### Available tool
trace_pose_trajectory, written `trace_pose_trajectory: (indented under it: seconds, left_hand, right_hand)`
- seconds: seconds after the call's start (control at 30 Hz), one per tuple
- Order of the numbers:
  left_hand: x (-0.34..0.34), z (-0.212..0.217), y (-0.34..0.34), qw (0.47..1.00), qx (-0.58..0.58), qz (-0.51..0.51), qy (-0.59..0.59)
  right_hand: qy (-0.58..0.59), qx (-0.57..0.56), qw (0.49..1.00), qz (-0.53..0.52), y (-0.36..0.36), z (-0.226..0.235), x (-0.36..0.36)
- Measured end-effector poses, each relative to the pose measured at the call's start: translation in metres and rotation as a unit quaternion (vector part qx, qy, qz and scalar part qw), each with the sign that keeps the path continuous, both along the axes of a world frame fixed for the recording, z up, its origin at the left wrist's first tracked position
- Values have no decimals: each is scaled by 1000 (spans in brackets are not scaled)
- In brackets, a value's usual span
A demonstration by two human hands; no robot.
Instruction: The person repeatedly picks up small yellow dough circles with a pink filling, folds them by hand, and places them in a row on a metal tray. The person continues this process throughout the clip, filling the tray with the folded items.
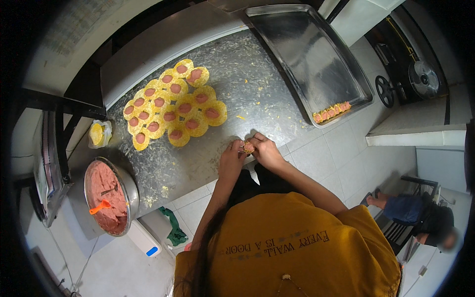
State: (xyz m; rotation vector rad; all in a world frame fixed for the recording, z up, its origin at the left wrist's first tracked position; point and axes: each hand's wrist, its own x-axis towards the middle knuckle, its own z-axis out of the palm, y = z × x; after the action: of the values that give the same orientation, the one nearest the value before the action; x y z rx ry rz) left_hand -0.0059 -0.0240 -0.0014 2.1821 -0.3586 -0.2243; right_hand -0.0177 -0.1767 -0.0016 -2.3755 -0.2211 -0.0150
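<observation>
At the near edge of the metal table, my left hand [231, 159] and my right hand [267, 152] are closed around a small dumpling [249, 147] with pink filling and a yellow wrapper. A thin pale strip shows by my left fingers; I cannot make out what it is. Round yellow wrappers [201, 124], each with a lump of pink filling [185, 108], lie in rows on the table, left of my hands. Farther right, a row of finished dumplings [331, 113] stands along the near end of a large metal tray [297, 89].
A steel bowl [129, 190] of pink filling, with an orange-handled tool [100, 207] in it, stands at the left. Beyond it is a plastic bag of yellow wrappers [99, 132]. Yellow scraps dot the tabletop [237, 64]. A person [410, 210] sits at the far right, near a fan [424, 78].
</observation>
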Motion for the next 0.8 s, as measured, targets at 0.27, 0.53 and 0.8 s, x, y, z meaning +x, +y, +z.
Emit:
trace_pose_trajectory:
  seconds: [0.27, 0.53, 0.8]
  left_hand:
    - [-4, -5, -1, 999, -25, 18, -18]
    - [-5, -15, 6, 995, -88, 46, 29]
    - [6, -17, 104, 938, 74, 320, -110]
  right_hand:
    - [-8, 10, 1000, -16, 0, 3, -2]
    - [-41, -80, 996, 29, 1, 18, -1]
    - [0, -73, 986, 153, -29, 18, 10]
